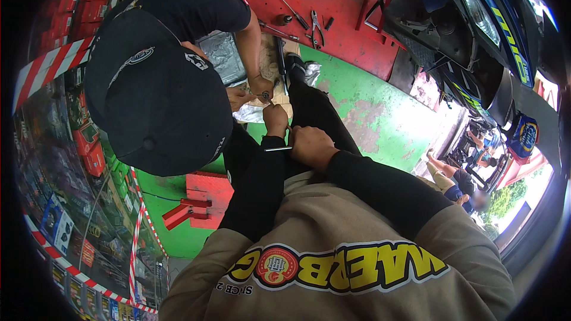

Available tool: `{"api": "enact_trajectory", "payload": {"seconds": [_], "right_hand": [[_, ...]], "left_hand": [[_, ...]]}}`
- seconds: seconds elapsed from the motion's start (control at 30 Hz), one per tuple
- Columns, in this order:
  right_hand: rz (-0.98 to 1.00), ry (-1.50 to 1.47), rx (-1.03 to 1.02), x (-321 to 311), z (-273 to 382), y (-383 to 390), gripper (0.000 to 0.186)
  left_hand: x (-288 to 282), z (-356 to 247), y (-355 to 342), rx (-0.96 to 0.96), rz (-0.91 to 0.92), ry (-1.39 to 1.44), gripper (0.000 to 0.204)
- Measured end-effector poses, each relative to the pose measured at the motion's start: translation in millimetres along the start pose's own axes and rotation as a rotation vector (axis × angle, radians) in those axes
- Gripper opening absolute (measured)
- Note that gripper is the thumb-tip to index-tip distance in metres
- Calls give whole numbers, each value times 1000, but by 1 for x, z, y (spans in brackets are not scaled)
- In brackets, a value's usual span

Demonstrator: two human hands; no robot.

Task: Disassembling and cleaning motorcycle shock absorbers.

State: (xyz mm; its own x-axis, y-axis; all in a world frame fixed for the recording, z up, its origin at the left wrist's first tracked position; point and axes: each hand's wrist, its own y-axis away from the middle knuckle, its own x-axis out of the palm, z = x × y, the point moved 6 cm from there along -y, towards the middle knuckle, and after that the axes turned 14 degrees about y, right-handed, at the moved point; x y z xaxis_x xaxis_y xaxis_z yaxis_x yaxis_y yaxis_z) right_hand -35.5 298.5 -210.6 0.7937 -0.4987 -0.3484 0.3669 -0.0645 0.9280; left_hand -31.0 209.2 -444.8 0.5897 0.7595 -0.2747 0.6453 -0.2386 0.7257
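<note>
Black cap (160,95): on a co-worker bent in from the left, filling much of that side.
Glass case (71,160): along the far left, stocked with boxed goods, red-and-white striped tape (50,71) running over it.
Co-worker's hands (260,88): close together about a small metal part, its details too small to make out.
Left hand (275,121): fingers curled in, just beside the co-worker's hands; whether it is clamped on anything, I cannot tell.
Silver rod (278,148): sticks out leftward from the right hand (313,145), across the left cuff.
Screwdriver (303,22): lies on the red platform (348,41), beyond the hands.
Right hand: closed on the silver rod, just beside the left hand.
Pliers (314,24): on the red platform, right of the screwdriver.
Motorcycle (473,41): dark blue and black, upper right.
People (458,181): in the background, far right.
</note>
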Motion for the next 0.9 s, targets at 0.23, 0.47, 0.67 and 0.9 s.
{"api": "enact_trajectory", "payload": {"seconds": [0.23, 0.47, 0.67, 0.9], "right_hand": [[-14, -1, -5, 0, 4, 0, 23], [-6, -5, -18, 1, 1, -1, 23], [5, -25, 7, -3, 5, 0, 22], [-6, 3, -4, -2, 1, 0, 23]], "left_hand": [[-2, 14, -8, 2, -64, -194, 15], [-6, 4, -2, -12, -12, 5, 31], [-11, 4, -4, 7, -7, -32, 31], [-8, -4, 2, -69, -36, 60, 32]]}}
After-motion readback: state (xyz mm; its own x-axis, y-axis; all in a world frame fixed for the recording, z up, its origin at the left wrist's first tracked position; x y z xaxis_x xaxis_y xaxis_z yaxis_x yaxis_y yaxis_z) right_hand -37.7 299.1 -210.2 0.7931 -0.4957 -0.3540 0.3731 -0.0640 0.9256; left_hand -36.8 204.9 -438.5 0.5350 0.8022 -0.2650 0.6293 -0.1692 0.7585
